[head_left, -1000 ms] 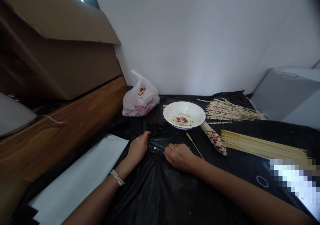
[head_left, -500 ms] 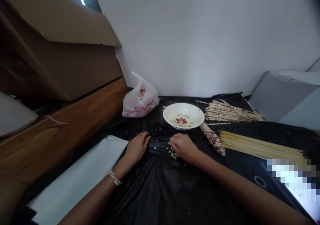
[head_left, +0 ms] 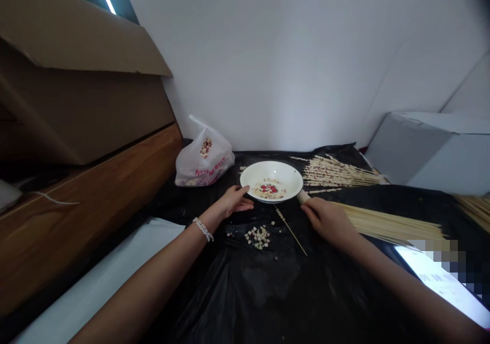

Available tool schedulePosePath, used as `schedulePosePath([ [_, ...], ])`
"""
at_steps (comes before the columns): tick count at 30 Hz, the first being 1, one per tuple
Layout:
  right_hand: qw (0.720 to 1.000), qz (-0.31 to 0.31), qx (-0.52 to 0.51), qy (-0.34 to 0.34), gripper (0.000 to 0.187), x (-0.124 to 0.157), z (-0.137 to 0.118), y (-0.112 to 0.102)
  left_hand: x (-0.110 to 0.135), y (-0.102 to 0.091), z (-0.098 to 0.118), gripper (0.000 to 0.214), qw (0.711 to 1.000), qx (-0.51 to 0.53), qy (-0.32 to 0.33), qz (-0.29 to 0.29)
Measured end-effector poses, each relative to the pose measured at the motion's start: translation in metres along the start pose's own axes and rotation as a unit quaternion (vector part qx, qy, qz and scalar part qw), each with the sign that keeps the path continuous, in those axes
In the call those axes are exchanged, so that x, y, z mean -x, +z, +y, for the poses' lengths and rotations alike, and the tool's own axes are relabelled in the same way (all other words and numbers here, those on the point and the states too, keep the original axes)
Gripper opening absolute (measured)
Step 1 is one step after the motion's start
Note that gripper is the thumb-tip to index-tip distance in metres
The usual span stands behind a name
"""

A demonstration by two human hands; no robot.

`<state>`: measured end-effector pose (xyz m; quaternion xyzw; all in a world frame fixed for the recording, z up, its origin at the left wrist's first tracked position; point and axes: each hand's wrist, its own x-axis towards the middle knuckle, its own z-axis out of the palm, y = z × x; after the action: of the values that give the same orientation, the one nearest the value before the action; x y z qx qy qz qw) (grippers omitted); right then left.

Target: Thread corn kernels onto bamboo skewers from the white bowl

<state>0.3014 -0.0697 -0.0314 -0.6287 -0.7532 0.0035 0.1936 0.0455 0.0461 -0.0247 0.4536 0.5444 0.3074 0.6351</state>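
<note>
At the near left side of the white bowl (head_left: 250,173), my left hand (head_left: 235,201) is open, its thumb by the rim and its fingers stretched out below. Pale and red corn kernels (head_left: 270,190) lie inside the bowl. My right hand (head_left: 331,221) is closed around a corn cob (head_left: 303,196); only the cob's pale end shows, beside the bowl, and the rest is hidden by the hand. Between the hands, a small heap of loose kernels (head_left: 258,237) rests on the black plastic sheet (head_left: 248,293). A thin skewer (head_left: 294,236) with a few kernels threaded on it lies nearby.
A knotted plastic bag (head_left: 204,157) stands behind on the left. Kernel-threaded skewers (head_left: 333,172) and bare skewers (head_left: 394,221) lie on the right, near a lit phone screen (head_left: 440,283). White paper (head_left: 115,277) lies front left; a cardboard box (head_left: 88,94) stands beyond.
Both hands have left the folded sheet, which now lies flatter around the kernels. My left hand has moved up to the bowl, my right hand rightward onto the corn cob. The skewer has come into sight.
</note>
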Motion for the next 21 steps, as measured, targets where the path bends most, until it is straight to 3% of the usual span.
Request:
schedulePosePath([
  [4,0.998,-0.057,0.026,-0.010,0.026,0.006,-0.036,0.014,-0.014,0.007,0.002,0.045,0.999,0.029,0.001,-0.019],
  [6,0.996,-0.079,0.034,0.001,0.015,0.005,-0.046,0.022,-0.017,0.008,0.003,0.046,0.999,0.041,0.010,-0.014],
  [11,0.995,-0.092,0.010,0.029,0.013,0.004,-0.043,0.027,-0.003,-0.005,0.019,0.050,0.997,0.071,0.041,-0.001],
  [16,0.995,-0.057,-0.068,0.051,0.013,0.018,-0.010,-0.002,0.045,-0.043,0.033,0.039,0.998,0.054,0.021,0.006],
  [19,0.990,-0.024,-0.113,0.084,0.018,0.026,0.008,-0.026,0.070,-0.059,0.023,0.042,1.000,0.011,0.007,-0.012],
  [21,0.969,0.044,-0.206,0.128,0.015,0.025,0.008,-0.036,0.077,-0.061,0.012,0.043,1.000,-0.015,-0.006,-0.024],
])
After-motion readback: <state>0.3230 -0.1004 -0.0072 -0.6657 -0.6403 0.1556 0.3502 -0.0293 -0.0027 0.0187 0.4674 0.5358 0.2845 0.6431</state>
